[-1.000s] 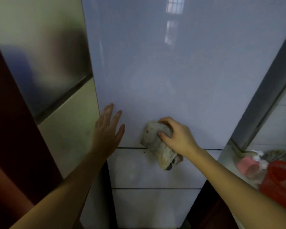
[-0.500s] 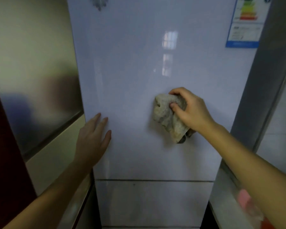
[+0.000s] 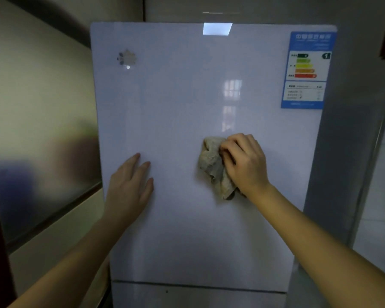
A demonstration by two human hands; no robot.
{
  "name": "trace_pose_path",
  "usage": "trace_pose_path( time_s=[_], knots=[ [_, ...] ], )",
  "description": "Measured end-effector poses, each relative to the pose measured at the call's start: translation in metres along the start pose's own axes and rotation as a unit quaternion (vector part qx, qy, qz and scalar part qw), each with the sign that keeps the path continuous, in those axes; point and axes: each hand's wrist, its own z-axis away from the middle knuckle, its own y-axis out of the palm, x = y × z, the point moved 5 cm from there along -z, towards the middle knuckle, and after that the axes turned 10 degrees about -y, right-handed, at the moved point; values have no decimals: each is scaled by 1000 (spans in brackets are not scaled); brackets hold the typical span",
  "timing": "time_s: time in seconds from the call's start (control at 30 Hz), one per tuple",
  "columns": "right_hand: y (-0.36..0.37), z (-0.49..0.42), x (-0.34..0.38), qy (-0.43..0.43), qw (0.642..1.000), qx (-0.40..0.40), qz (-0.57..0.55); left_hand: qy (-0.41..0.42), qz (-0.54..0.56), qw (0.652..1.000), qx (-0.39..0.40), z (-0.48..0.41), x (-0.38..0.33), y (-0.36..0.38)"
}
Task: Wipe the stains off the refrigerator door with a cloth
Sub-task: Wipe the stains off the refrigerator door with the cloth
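Note:
The glossy white refrigerator door (image 3: 182, 107) fills the middle of the head view. My right hand (image 3: 245, 163) presses a crumpled grey-beige cloth (image 3: 213, 167) against the door, right of centre at mid height. My left hand (image 3: 129, 187) lies flat on the door near its left edge, fingers apart, holding nothing. No stain stands out on the dim surface around the cloth.
An energy label (image 3: 307, 70) sticks to the door's top right corner and a round emblem (image 3: 126, 59) sits at top left. A shiny metal panel (image 3: 38, 130) flanks the left side, a grey fridge side wall (image 3: 351, 130) the right. A lower door seam (image 3: 198, 285) runs below.
My right hand has carried the cloth up the door from the lower seam to mid height. My left hand followed upward, and the view tilted up so the door's top shows.

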Motion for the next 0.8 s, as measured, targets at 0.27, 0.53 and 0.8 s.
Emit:
trace_pose_path(
  time_s=[0.27,0.53,0.8],
  knots=[
    [1,12,-4,48,998,27,-31,-19,7,1000,-12,5,-6,9],
    [19,18,0,12,998,48,-28,-9,-3,1000,-15,6,-3,12],
    [23,16,7,-40,998,37,-20,31,-13,999,-40,8,3,16]
  ],
)
